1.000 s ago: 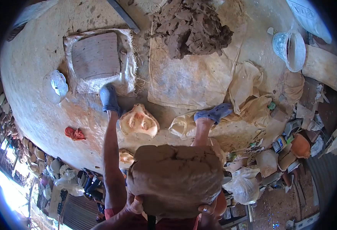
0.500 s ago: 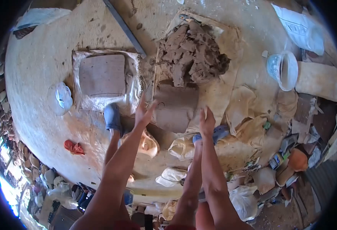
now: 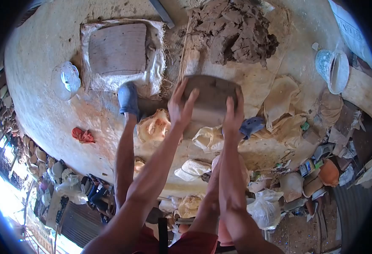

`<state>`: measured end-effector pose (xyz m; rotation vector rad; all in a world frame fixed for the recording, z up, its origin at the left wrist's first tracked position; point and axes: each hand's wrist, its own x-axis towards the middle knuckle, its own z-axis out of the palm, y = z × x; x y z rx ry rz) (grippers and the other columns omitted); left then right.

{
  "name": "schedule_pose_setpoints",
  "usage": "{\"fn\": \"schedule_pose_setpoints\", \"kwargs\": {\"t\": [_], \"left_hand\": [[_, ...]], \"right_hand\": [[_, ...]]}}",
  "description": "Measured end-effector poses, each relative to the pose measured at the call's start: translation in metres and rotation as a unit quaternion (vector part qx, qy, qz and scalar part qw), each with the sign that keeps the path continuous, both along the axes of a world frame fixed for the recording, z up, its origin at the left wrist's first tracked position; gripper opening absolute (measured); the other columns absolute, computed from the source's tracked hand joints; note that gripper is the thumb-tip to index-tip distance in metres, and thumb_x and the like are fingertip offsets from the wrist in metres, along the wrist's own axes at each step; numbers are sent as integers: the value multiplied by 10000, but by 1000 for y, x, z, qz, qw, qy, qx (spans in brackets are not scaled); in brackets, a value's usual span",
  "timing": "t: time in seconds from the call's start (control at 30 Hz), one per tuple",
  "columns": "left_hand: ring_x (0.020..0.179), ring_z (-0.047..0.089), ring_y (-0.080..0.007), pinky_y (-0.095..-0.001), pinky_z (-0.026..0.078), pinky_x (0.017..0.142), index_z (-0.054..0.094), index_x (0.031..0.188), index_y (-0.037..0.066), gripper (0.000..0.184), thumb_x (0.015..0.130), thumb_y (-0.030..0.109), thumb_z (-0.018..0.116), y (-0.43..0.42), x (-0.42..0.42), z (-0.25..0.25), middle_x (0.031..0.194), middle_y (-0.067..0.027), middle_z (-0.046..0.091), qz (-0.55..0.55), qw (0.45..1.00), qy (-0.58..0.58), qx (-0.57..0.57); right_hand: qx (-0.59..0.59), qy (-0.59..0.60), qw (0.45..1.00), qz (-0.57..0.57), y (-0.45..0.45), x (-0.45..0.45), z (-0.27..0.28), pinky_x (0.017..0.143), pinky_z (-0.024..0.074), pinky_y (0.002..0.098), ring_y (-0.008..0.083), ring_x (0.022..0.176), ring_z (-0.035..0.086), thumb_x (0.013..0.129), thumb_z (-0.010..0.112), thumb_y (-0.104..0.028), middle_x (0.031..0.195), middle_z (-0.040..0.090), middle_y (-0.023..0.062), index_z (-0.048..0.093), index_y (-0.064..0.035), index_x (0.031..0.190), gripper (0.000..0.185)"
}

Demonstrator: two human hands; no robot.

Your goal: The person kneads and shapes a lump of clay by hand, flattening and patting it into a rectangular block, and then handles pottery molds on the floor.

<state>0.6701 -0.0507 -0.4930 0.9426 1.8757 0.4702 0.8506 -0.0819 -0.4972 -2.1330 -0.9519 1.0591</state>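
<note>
Between my two hands is a dark brown clay block, raised off the ground sheet and slightly blurred. My left hand grips its left side, thumb across the near face. On the opposite side my right hand holds it the same way. Beyond the block lies a heap of torn wet clay on a tan sheet. To the left, a flat clay slab rests on a whitish woven sack.
Blue clogs are on my feet, the left shoe beside the sack. A clear plastic bowl and a red cloth lie left. A bucket stands right. A grey bar lies at the top. Crumpled sacking is near my right foot.
Both hands have closed onto the sides of the clay block and lifted it from the tan sheet. Earlier they were held apart beside it. The view has shifted too.
</note>
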Motion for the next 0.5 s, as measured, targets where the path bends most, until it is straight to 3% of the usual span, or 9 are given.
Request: {"fn": "schedule_pose_setpoints", "kwargs": {"t": [0.07, 0.1, 0.13, 0.2, 0.27, 0.3, 0.37, 0.43, 0.5], "left_hand": [[1355, 523, -355, -408, 402, 1135, 472, 1516, 42, 755, 911, 429, 706, -55, -12, 37, 1496, -236, 517, 23, 997, -55, 53], [1345, 526, -351, -401, 386, 1146, 436, 1538, 29, 770, 927, 420, 696, -83, -19, 49, 1493, -244, 514, 39, 994, -76, 71], [1345, 526, -351, -401, 386, 1146, 436, 1538, 29, 770, 927, 420, 696, -98, -31, 64, 1493, -244, 514, 39, 994, -74, 64], [1357, 511, -329, -394, 377, 1154, 398, 1558, 34, 774, 949, 425, 674, -117, -60, 65, 1504, -206, 502, 190, 956, -210, -70], [1334, 525, -278, -373, 404, 1123, 369, 1576, 56, 754, 974, 418, 643, -160, -88, 10, 1463, -164, 532, 293, 885, -288, -219], [1340, 516, -270, -372, 398, 1129, 372, 1573, 61, 733, 971, 377, 646, -148, -81, 13, 1465, -151, 531, 289, 873, -311, -243], [1353, 499, -254, -372, 385, 1142, 378, 1567, 71, 700, 963, 296, 652, -117, -65, 23, 1469, -124, 529, 276, 845, -353, -291], [1327, 516, -252, -363, 391, 1137, 374, 1568, 65, 748, 912, 239, 688, -140, -74, 19, 1468, -130, 533, 333, 801, -336, -367], [1356, 494, -251, -362, 395, 1138, 329, 1593, 81, 770, 911, 196, 668, -174, -78, 41, 1508, -129, 497, 294, 820, -329, -364]], "right_hand": [[-13, 51, 998, 20, -49, -2, 54, 1162, 364, 432, 360, 1424, 449, 1039, 542, -300, 1584, 405, 206, 435, -88, 1541, 555], [-22, 52, 998, 19, -77, -2, 61, 1162, 364, 432, 360, 1424, 449, 1039, 542, -300, 1584, 405, 206, 435, -88, 1541, 555], [78, 87, 993, -19, -112, -1, 53, 1153, 368, 418, 332, 1428, 435, 1015, 570, -333, 1584, 398, 196, 387, -38, 1554, 642], [176, 120, 975, -59, -128, 6, 39, 1144, 371, 405, 303, 1431, 421, 991, 599, -367, 1584, 392, 186, 338, 11, 1568, 737], [57, 227, 963, -135, -142, 15, 41, 1153, 361, 413, 309, 1438, 411, 965, 603, -357, 1588, 383, 186, 319, 5, 1576, 765], [-30, 286, 940, -185, -150, 16, 45, 1158, 357, 417, 312, 1441, 406, 952, 605, -352, 1590, 379, 186, 310, 2, 1580, 779], [-96, 359, 897, -238, -159, 15, 52, 1168, 347, 424, 318, 1448, 396, 925, 609, -341, 1594, 370, 186, 291, -5, 1588, 808], [-146, 405, 861, -273, -168, 14, 65, 1177, 337, 432, 324, 1455, 386, 898, 613, -331, 1598, 362, 185, 273, -12, 1596, 839], [-176, 420, 845, -280, -180, 14, 81, 1187, 327, 440, 330, 1462, 375, 872, 617, -321, 1602, 353, 185, 255, -18, 1604, 871]]}}
